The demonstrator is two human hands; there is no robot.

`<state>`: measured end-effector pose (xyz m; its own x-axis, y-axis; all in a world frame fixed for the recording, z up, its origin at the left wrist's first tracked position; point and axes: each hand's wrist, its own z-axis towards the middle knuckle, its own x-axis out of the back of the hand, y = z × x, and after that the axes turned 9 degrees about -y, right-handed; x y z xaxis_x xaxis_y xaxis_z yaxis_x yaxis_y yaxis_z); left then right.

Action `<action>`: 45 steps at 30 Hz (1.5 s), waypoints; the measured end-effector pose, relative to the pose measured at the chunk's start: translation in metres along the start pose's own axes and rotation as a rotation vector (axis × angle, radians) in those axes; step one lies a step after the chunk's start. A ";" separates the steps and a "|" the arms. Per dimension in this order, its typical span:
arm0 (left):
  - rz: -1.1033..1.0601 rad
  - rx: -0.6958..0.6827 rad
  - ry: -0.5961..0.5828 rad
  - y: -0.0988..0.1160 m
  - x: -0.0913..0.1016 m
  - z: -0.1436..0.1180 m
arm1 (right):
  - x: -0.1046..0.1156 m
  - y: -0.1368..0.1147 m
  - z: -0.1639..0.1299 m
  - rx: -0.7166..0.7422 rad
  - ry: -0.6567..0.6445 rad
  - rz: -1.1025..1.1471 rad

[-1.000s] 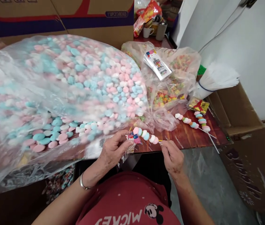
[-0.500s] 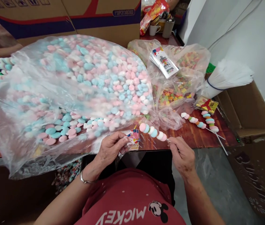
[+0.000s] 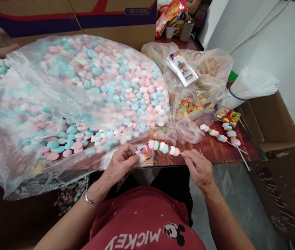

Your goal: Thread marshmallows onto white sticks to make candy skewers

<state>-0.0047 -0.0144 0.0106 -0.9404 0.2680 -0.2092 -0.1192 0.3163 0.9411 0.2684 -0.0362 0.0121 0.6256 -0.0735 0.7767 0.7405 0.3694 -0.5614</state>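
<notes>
Skewer (image 3: 163, 147) dipped, R hand (image 3: 198, 168) pinching stick, L hand (image 3: 120, 163) pinching wrapper (image 3: 145, 156)

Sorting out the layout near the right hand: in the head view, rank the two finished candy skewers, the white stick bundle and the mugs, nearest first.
1. Finished candy skewers, on the table just beyond the right hand.
2. White stick bundle, farther right, by the wall.
3. Mugs, at the table's far end.
</notes>
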 end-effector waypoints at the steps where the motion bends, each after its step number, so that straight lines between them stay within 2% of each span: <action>1: 0.020 -0.013 0.010 0.000 0.001 -0.001 | -0.001 0.000 0.000 0.002 0.002 0.007; 8: 0.096 -0.089 0.015 0.002 0.004 -0.005 | 0.011 0.003 0.001 0.034 0.026 0.029; 12: 0.088 -0.130 -0.010 -0.002 0.007 -0.005 | 0.023 0.005 0.005 0.098 0.000 -0.042; 24: 0.016 -0.052 -0.077 -0.002 0.010 -0.002 | 0.032 0.005 0.021 0.312 -0.030 -0.247; 30: 0.057 -0.038 -0.077 0.002 0.010 0.002 | 0.037 0.010 0.024 0.403 -0.003 -0.329; 36: 0.094 0.035 -0.098 0.004 0.010 0.004 | 0.042 0.011 0.024 0.513 -0.016 -0.391; 41: 0.189 0.078 -0.183 0.009 0.015 0.007 | 0.051 0.008 0.027 0.574 -0.037 -0.420; 45: 0.258 0.062 -0.263 0.016 0.020 0.011 | 0.054 0.005 0.030 0.568 -0.055 -0.429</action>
<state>-0.0216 0.0059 0.0190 -0.8222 0.5680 -0.0356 0.1386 0.2604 0.9555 0.2983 -0.0109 0.0596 0.2836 -0.2792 0.9174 0.6665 0.7452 0.0207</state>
